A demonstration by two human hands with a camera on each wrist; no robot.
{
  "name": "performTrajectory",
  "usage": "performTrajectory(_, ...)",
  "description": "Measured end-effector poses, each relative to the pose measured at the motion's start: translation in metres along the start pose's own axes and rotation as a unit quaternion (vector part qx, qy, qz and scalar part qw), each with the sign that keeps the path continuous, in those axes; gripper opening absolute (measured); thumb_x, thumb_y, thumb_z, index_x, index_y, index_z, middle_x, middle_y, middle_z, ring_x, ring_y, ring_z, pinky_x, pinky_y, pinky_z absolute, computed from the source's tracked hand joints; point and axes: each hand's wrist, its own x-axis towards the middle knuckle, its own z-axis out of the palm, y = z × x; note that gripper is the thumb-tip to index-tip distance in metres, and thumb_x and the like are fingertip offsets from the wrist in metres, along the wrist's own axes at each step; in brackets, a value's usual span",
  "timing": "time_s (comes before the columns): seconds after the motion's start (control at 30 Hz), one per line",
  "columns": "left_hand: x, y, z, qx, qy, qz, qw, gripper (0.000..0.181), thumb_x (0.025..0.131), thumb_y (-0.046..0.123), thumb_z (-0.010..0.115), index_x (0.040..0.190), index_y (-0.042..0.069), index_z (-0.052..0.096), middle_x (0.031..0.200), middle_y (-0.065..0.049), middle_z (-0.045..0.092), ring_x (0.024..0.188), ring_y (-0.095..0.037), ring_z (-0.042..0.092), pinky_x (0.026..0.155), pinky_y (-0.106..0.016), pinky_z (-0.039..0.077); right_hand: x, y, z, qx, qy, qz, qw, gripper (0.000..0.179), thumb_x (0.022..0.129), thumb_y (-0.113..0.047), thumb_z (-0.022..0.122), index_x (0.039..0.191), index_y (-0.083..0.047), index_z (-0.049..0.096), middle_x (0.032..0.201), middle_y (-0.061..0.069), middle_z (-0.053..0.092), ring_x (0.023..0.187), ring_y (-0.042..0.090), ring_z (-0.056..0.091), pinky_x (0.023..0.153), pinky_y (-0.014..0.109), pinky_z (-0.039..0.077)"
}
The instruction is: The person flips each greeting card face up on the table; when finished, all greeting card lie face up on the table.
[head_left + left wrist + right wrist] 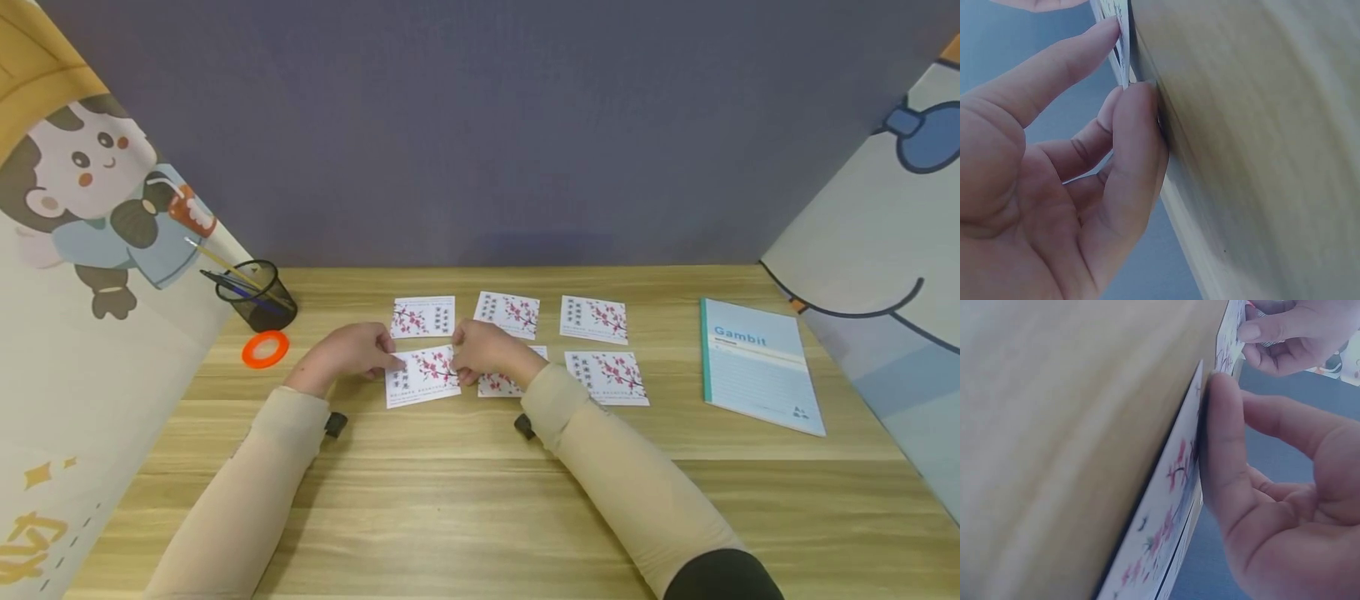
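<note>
A white card with pink blossom branches and dark characters [423, 379] is held between both hands at the front left of a group of similar cards. My left hand [352, 350] pinches its left edge, thumb on top and fingers beneath, as the left wrist view shows. At the upper right corner, my right hand [487, 348] pinches the same card with its fingertips. Beneath the right hand lies another blossom card [498, 385], partly hidden by hand and wrist. Just behind the held card is a further card [422, 317], its blossoms on the left.
More cards lie at the back middle [517, 313], back right [594, 319] and front right [618, 379]. A notebook [757, 375] is on the right of the wooden table [435, 500]. At left stand a mesh pen holder [273, 308] and an orange tape roll [265, 349].
</note>
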Motion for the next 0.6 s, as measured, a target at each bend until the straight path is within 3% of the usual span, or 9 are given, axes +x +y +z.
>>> performTrajectory(0.33,-0.003,0.004,0.001,0.04,0.015,0.007,0.999,0.031,0.097,0.035,0.079,0.105,0.009,0.064,0.092,-0.005,0.066,0.08,-0.018,0.059,0.069,-0.028,0.048,-0.019,0.008,-0.008,0.015,-0.002,-0.045,0.9989,0.045,0.11,-0.026,0.06,0.147,-0.003,0.05,0.107,0.015,0.074,0.084,0.024,0.078,0.079,0.035,0.068)
performTrajectory(0.47,-0.009,0.011,0.0,0.076,0.055,0.027,0.9953,0.033,0.103,0.043,0.069,0.11,0.012,0.067,0.1,-0.008,0.07,0.086,-0.024,0.061,0.073,-0.035,0.051,-0.04,0.008,-0.023,-0.017,0.028,-0.07,0.997,0.047,0.112,-0.037,0.055,0.15,-0.009,0.052,0.118,0.017,0.071,0.09,0.028,0.079,0.082,0.042,0.067)
performTrajectory(0.53,-0.013,0.016,-0.002,0.087,0.087,0.05,0.9911,0.039,0.106,0.048,0.063,0.118,0.011,0.068,0.12,-0.014,0.072,0.105,-0.033,0.066,0.087,-0.048,0.058,-0.053,0.007,-0.032,-0.035,0.045,-0.081,0.9951,0.049,0.112,-0.041,0.055,0.151,-0.012,0.053,0.122,0.016,0.069,0.095,0.03,0.078,0.084,0.045,0.066)
performTrajectory(0.6,-0.017,0.021,-0.004,0.095,0.114,0.075,0.986,0.049,0.107,0.052,0.058,0.132,0.011,0.066,0.143,-0.019,0.065,0.131,-0.042,0.06,0.108,-0.061,0.052,-0.069,0.008,-0.042,-0.045,0.055,-0.097,0.9928,0.052,0.111,-0.044,0.054,0.152,-0.013,0.052,0.127,0.015,0.067,0.101,0.033,0.077,0.088,0.047,0.065)
